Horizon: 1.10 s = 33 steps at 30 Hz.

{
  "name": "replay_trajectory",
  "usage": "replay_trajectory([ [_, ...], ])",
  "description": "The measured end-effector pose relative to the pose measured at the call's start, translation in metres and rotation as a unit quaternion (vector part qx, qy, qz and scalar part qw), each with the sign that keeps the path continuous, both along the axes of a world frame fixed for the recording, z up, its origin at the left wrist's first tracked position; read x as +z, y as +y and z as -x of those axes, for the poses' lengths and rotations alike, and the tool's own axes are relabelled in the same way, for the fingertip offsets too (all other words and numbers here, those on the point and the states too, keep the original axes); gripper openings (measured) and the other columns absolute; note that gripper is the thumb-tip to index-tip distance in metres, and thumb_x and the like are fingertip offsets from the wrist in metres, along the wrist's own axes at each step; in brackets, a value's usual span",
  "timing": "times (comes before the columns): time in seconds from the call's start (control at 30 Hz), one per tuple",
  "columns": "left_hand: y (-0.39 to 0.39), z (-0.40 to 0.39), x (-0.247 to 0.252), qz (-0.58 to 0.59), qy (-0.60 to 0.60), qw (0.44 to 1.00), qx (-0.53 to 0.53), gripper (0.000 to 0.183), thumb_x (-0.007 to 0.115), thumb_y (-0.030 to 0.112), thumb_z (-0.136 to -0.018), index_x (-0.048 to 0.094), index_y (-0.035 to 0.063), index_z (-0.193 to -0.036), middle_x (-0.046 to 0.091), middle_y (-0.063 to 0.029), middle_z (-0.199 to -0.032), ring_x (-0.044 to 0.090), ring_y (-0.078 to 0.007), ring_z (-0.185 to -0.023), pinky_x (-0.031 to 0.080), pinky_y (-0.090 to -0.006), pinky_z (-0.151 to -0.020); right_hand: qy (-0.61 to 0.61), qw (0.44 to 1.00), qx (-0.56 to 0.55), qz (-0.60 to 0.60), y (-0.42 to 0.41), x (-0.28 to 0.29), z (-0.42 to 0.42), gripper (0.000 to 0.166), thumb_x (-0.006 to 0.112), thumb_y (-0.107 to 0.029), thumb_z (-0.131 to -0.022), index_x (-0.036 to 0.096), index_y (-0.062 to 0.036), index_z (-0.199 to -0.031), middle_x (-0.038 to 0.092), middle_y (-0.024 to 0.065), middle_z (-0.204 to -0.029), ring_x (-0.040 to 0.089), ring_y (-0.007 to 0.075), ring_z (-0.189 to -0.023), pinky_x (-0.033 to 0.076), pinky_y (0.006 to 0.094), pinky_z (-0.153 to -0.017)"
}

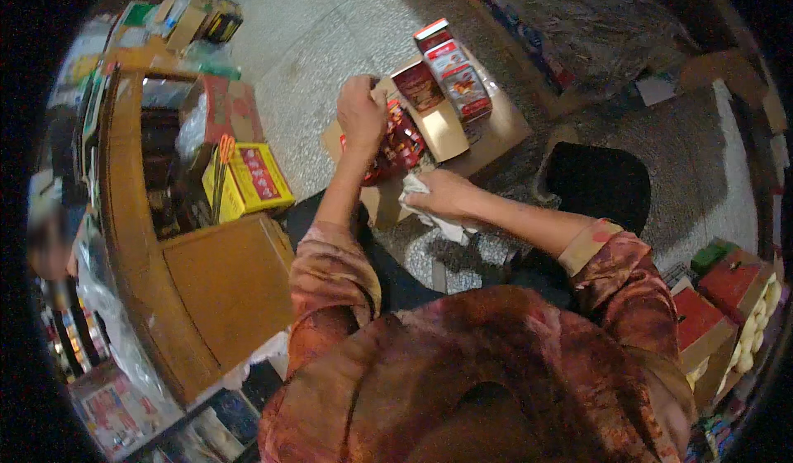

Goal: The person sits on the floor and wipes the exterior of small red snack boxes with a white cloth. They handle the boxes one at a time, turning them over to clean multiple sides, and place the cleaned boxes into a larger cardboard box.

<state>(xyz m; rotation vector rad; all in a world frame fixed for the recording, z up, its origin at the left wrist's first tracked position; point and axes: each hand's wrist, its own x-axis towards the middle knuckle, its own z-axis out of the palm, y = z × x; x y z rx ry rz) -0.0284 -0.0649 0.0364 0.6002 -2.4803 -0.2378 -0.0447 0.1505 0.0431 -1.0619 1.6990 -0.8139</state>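
Note:
A crumpled white cloth or tissue [441, 220] is gripped in my right hand [443, 193], low at the near side of an open cardboard box [378, 206]. My left hand [361, 111] is curled at the far left of shiny red packets [401, 138]. Its fingertips are hidden, so I cannot tell whether it holds anything. To the right of the packets lies a dark red and tan carton [427, 94]. Beside that carton are red and white printed boxes [461, 82], which rest on flattened cardboard [505, 129].
A wooden cabinet [226, 289] stands at left. By it sits a yellow carton [254, 181] next to orange-handled scissors [227, 147]. A black stool or seat [598, 184] is at right, plastic sheeting [595, 23] beyond. Red-topped cartons [706, 320] stand at lower right. A person [52, 234] is at far left.

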Motion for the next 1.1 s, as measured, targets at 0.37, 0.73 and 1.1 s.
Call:
replay_trajectory([
  [0.37,-0.086,-0.106,-0.064,-0.313,-0.219,0.896,0.227,0.03,0.076,0.027,-0.07,0.071,0.0026,-0.087,0.07,-0.0192,-0.087,0.068,-0.035,-0.085,0.053,-0.0435,-0.074,-0.045,0.998,0.024,0.036,-0.009,0.012,-0.004,0.049,0.058,-0.048,-0.086,0.064,-0.0002,-0.097,0.065,0.0254,-0.096,0.063,0.0406,-0.092,0.047,0.0476,-0.083],
  [0.73,-0.067,-0.147,-0.14,-0.405,-0.212,0.84,0.292,0.055,0.088,0.026,-0.061,0.062,-0.0068,-0.097,0.067,-0.0213,-0.094,0.067,-0.032,-0.088,0.052,-0.0403,-0.074,-0.047,0.998,0.021,0.03,-0.012,0.004,0.0,0.052,0.059,-0.048,-0.085,0.062,0.0003,-0.103,0.065,0.0246,-0.099,0.062,0.0404,-0.096,0.047,0.0462,-0.086],
  [1.1,-0.028,-0.13,-0.066,-0.176,-0.318,0.895,0.26,0.029,0.067,0.025,-0.076,0.07,0.0015,-0.093,0.067,-0.0241,-0.096,0.066,-0.0388,-0.089,0.053,-0.0475,-0.077,-0.166,0.984,-0.059,0.01,-0.016,0.012,0.009,0.046,0.058,-0.04,-0.089,0.062,0.002,-0.107,0.067,0.0191,-0.091,0.065,0.0288,-0.084,0.05,0.0409,-0.077],
])
